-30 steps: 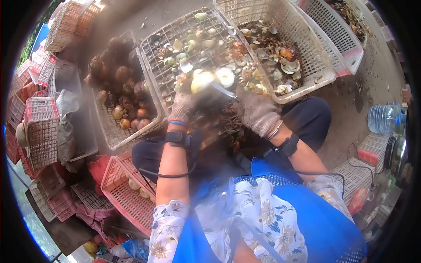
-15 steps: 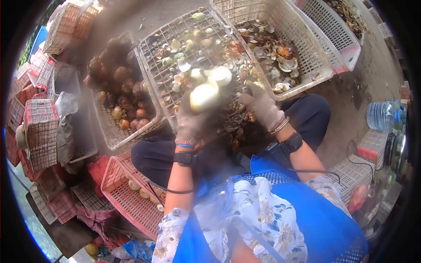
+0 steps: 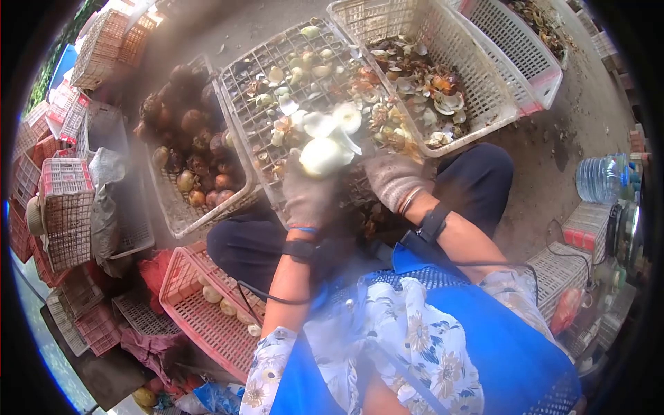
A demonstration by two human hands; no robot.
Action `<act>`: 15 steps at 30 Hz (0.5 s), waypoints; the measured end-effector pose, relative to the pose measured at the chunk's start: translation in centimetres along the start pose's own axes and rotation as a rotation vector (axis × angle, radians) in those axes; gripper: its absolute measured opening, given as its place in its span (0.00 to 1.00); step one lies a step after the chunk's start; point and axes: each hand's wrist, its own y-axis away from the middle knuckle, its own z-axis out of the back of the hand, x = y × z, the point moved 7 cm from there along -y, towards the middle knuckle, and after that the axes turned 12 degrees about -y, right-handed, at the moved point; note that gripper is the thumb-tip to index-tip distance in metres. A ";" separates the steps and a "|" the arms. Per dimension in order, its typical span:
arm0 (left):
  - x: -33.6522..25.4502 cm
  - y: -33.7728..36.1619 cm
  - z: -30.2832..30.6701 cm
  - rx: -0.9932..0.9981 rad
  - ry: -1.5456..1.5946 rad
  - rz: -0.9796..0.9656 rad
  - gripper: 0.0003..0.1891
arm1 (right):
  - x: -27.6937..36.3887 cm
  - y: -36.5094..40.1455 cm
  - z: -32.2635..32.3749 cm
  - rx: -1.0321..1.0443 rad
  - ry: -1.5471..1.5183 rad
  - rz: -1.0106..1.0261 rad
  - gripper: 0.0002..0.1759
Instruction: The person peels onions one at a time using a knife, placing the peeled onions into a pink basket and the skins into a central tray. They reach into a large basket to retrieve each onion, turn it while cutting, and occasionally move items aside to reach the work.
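Crate [image 3: 266, 55] with a grid top fills the upper centre; near mid-frame, the gloved right hand [image 3: 395, 177] has a grip too blurred to tell; the left hand [image 3: 310, 195] clasps a pale onion [image 3: 321, 158], best cupped low for steadiness, with peelings [image 3: 288, 105] beyond.

A grey, dusty floor [image 3: 546, 187] carries the crates, with dark debris strewn toward its right side. On it stands a grid-topped crate [image 3: 290, 43], set slantwise between a crate of brown onions [image 3: 207, 220] by its left edge and a deep pale crate [image 3: 470, 55] by its right. Directly on the grid lie a pale green piece [image 3: 310, 32] near the far edge, a white curved piece [image 3: 288, 105] toward the middle, and reddish-brown scraps [image 3: 366, 84] along the right edge.
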 end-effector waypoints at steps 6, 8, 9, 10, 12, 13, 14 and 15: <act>3.6 0.2 -1.9 -0.012 0.161 0.010 0.37 | 0.8 1.8 2.0 0.217 -0.201 -0.092 0.32; 4.5 -0.2 -2.1 -0.039 0.256 -0.023 0.36 | -0.6 2.3 1.3 0.218 -0.425 -0.095 0.31; 4.5 -0.3 -1.9 -0.009 0.308 -0.041 0.37 | -1.2 2.6 0.5 0.221 -0.653 -0.109 0.31; 4.3 -0.5 -1.9 -0.006 0.309 -0.042 0.37 | -1.6 2.7 0.0 0.221 -0.653 -0.112 0.31; 3.9 -1.3 -2.2 0.022 0.429 -0.051 0.38 | -2.6 2.5 -1.2 0.116 -1.197 -0.205 0.28; 4.0 -1.3 -2.7 -0.056 0.384 -0.069 0.40 | -3.5 1.3 -1.9 -0.056 -1.004 -0.049 0.28; 4.3 -1.9 -3.5 -0.052 0.388 -0.075 0.40 | -3.3 1.0 -1.1 -0.063 -1.000 -0.052 0.28; 4.1 -2.7 -4.3 -0.019 0.343 -0.120 0.42 | -2.8 0.6 0.1 -0.121 -0.773 -0.036 0.27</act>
